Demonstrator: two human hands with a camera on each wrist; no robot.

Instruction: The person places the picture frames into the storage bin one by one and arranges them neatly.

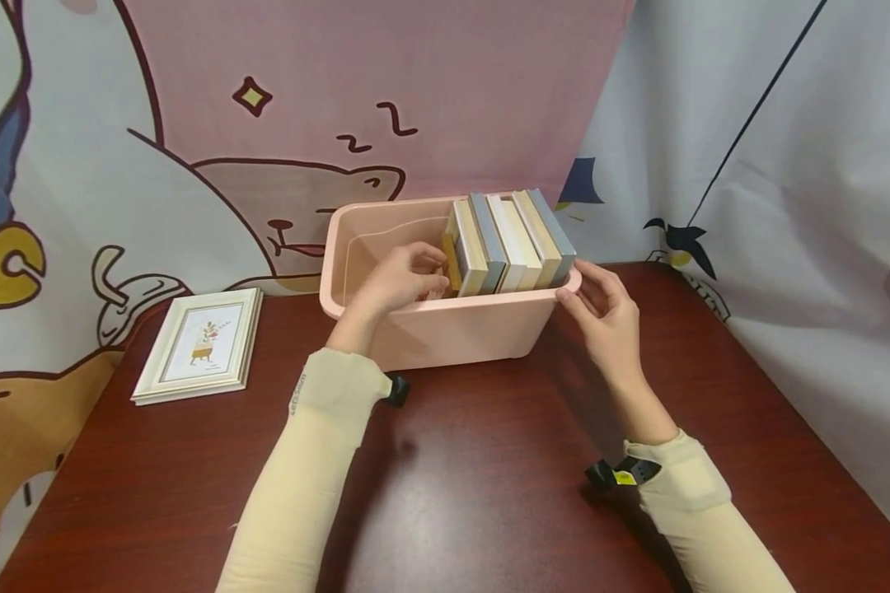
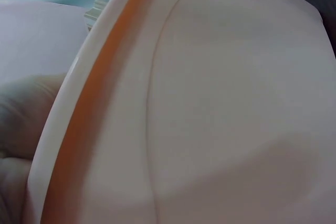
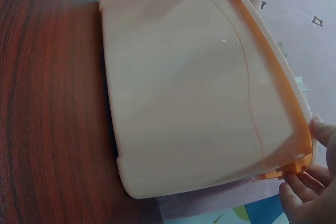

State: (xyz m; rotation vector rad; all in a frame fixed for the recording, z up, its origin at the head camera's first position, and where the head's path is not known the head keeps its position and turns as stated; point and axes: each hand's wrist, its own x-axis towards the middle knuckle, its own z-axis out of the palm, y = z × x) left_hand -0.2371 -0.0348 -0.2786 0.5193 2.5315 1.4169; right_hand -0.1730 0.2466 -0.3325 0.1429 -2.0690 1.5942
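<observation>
A pink plastic bin [image 1: 445,329] stands on the table. Several picture frames [image 1: 515,243] in cream, white and grey-blue stand on edge, packed in its right half. Beside the leftmost one is a narrow yellow piece [image 1: 451,262]. My left hand [image 1: 408,276] reaches over the front rim, bent fingers by the yellow piece, with a gap between thumb and fingers. Its lower fingers are partly hidden. My right hand [image 1: 604,313] grips the bin's front right corner, thumb on the rim and fingers around the end, as the right wrist view shows too.
A cream picture frame [image 1: 203,346] with a plant drawing lies flat on the table, left of the bin. The dark red-brown table [image 1: 445,494] meets cartoon-printed cloth [image 1: 489,91] behind the bin. More cloth [image 1: 808,206] hangs along the right side.
</observation>
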